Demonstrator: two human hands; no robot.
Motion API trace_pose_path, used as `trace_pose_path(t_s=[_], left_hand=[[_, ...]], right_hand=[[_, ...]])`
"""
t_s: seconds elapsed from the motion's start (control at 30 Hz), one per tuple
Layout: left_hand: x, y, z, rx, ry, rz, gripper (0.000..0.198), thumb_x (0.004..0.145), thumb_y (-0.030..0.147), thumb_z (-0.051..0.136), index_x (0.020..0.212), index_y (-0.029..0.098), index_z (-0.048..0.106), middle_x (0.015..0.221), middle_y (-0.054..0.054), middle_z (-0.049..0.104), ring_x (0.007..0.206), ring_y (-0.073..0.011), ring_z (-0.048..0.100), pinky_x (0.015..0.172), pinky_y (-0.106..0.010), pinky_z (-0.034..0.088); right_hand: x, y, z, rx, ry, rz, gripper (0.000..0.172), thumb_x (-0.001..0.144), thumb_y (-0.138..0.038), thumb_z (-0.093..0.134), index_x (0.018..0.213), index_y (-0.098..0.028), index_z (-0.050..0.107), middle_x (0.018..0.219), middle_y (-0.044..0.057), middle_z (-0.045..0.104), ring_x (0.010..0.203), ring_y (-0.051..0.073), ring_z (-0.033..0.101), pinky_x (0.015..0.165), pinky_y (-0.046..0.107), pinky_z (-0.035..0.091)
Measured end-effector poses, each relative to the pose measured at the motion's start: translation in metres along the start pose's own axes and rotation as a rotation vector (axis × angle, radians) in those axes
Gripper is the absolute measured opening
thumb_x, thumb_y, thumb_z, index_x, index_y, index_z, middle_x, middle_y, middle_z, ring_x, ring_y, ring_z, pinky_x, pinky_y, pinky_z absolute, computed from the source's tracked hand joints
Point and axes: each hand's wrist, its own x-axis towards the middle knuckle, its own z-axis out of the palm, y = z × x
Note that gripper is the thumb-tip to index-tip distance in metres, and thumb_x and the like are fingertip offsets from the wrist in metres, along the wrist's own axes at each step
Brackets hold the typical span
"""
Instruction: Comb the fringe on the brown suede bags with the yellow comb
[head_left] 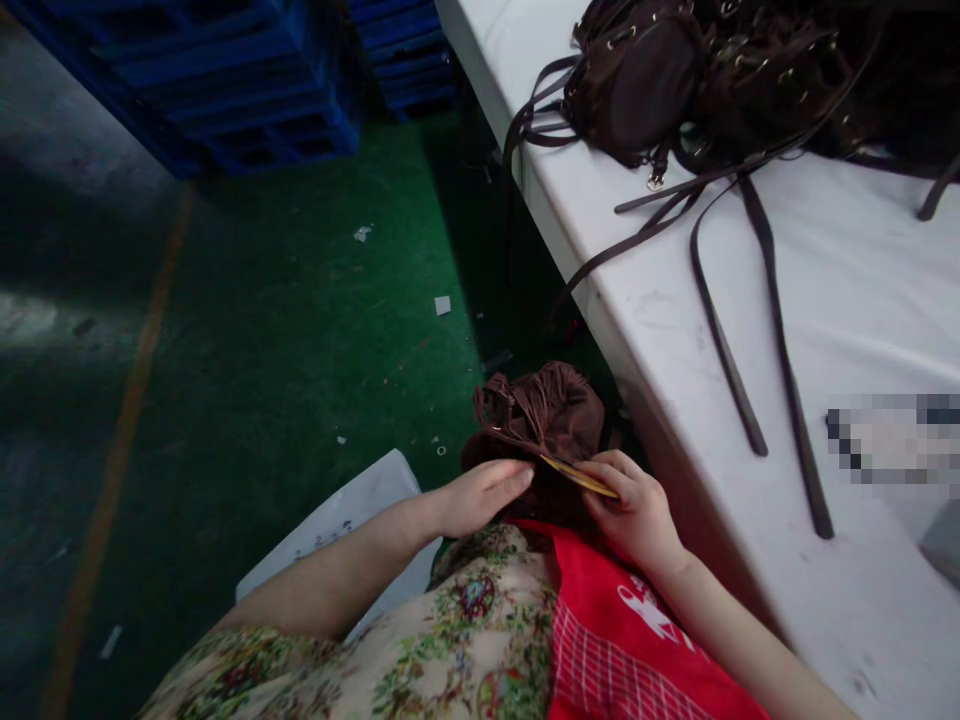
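Note:
A brown fringed bag [541, 410] rests on my lap, over a red apron [615, 630] and floral clothing. My left hand [480, 495] lies flat against the bag's near side, fingers stretched out together. My right hand [634, 505] is closed in a pinch on a thin flat yellowish tool [577, 477] whose tip points left along the bag's lower edge. The bag's fringe hangs toward its left side.
A white table [862, 280] runs along the right, with a heap of dark brown bags [675, 70] and long loose straps [780, 330] on it. Green floor [300, 330] with paper scraps lies to the left, blue pallets [210, 70] at the back, a white sheet [352, 520] beside my lap.

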Motion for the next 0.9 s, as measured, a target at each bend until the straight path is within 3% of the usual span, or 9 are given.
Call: trace_pose_path(t_s=[0.07, 0.13, 0.2, 0.27, 0.4, 0.53, 0.67, 0.73, 0.9], left_hand=[[0.010, -0.002, 0.016, -0.284, 0.067, -0.105, 0.050, 0.089, 0.053, 0.044, 0.108, 0.011, 0.062, 0.108, -0.010, 0.066, 0.102, -0.0220, 0.059, 0.093, -0.033, 0.044], [0.023, -0.007, 0.034, -0.457, 0.251, -0.204, 0.049, 0.085, 0.054, 0.050, 0.101, 0.009, 0.064, 0.102, -0.011, 0.067, 0.099, -0.0240, 0.060, 0.093, -0.036, 0.044], [0.034, -0.011, 0.045, -0.497, 0.455, -0.249, 0.038, 0.081, 0.046, 0.057, 0.091, 0.011, 0.066, 0.097, -0.010, 0.069, 0.098, -0.0244, 0.061, 0.095, -0.037, 0.043], [0.040, -0.011, 0.043, -0.434, 0.525, -0.189, 0.024, 0.076, 0.034, 0.062, 0.086, 0.013, 0.067, 0.095, -0.008, 0.069, 0.098, -0.0240, 0.061, 0.097, -0.036, 0.042], [0.030, 0.004, 0.002, -0.344, 0.334, -0.092, 0.025, 0.063, 0.019, 0.064, 0.086, 0.013, 0.068, 0.088, -0.005, 0.070, 0.088, -0.0221, 0.062, 0.088, -0.035, 0.047], [0.008, 0.034, -0.041, -0.370, 0.173, -0.205, 0.036, 0.052, 0.015, 0.063, 0.088, 0.011, 0.066, 0.074, -0.003, 0.069, 0.070, -0.0196, 0.062, 0.066, -0.030, 0.050], [-0.001, 0.058, -0.050, -0.414, 0.023, -0.348, 0.032, 0.057, 0.021, 0.062, 0.088, 0.011, 0.065, 0.071, -0.005, 0.068, 0.065, -0.0194, 0.064, 0.060, -0.029, 0.050], [0.004, 0.057, -0.044, -0.351, -0.014, -0.388, 0.030, 0.060, 0.022, 0.060, 0.088, 0.011, 0.064, 0.072, -0.006, 0.068, 0.066, -0.0197, 0.064, 0.062, -0.030, 0.051], [0.032, 0.027, -0.036, 0.270, -0.087, -0.342, 0.028, 0.067, 0.031, 0.060, 0.087, 0.012, 0.064, 0.082, -0.008, 0.069, 0.077, -0.0245, 0.065, 0.069, -0.034, 0.052]], right_hand=[[-0.003, -0.008, 0.004, -0.010, -0.001, -0.039, 0.026, 0.080, -0.015, 0.054, 0.102, -0.021, 0.065, 0.094, 0.006, 0.062, 0.079, 0.017, 0.062, 0.069, 0.026, 0.051], [-0.003, -0.018, 0.009, -0.022, -0.078, -0.087, 0.028, 0.079, -0.012, 0.053, 0.103, -0.021, 0.065, 0.094, 0.006, 0.063, 0.080, 0.016, 0.063, 0.069, 0.026, 0.051], [-0.001, -0.027, 0.009, -0.022, -0.179, -0.140, 0.030, 0.079, -0.011, 0.052, 0.104, -0.022, 0.064, 0.096, 0.005, 0.063, 0.080, 0.016, 0.063, 0.071, 0.026, 0.052], [0.001, -0.030, 0.002, 0.021, -0.206, -0.165, 0.032, 0.080, -0.011, 0.050, 0.107, -0.022, 0.062, 0.101, 0.006, 0.063, 0.084, 0.016, 0.064, 0.074, 0.026, 0.053], [0.009, -0.025, -0.032, 0.086, 0.092, -0.079, 0.025, 0.084, -0.018, 0.055, 0.107, -0.022, 0.062, 0.104, 0.007, 0.063, 0.092, 0.019, 0.063, 0.081, 0.029, 0.053], [0.020, -0.031, -0.062, 0.086, 0.248, -0.082, 0.026, 0.081, -0.026, 0.062, 0.107, -0.021, 0.063, 0.108, 0.007, 0.063, 0.097, 0.022, 0.062, 0.088, 0.032, 0.052], [0.023, -0.047, -0.057, 0.222, 0.081, -0.192, 0.059, 0.074, -0.030, 0.070, 0.129, -0.021, 0.052, 0.130, 0.010, 0.054, 0.117, 0.026, 0.053, 0.102, 0.038, 0.043], [0.021, -0.042, -0.041, 0.277, -0.035, -0.135, 0.067, 0.068, -0.032, 0.074, 0.130, -0.021, 0.052, 0.127, 0.009, 0.057, 0.114, 0.027, 0.055, 0.099, 0.039, 0.044], [0.003, 0.001, 0.007, 0.740, -0.362, 0.267, 0.036, 0.068, -0.038, 0.073, 0.095, -0.014, 0.067, 0.082, 0.003, 0.069, 0.072, 0.019, 0.063, 0.066, 0.030, 0.051]])
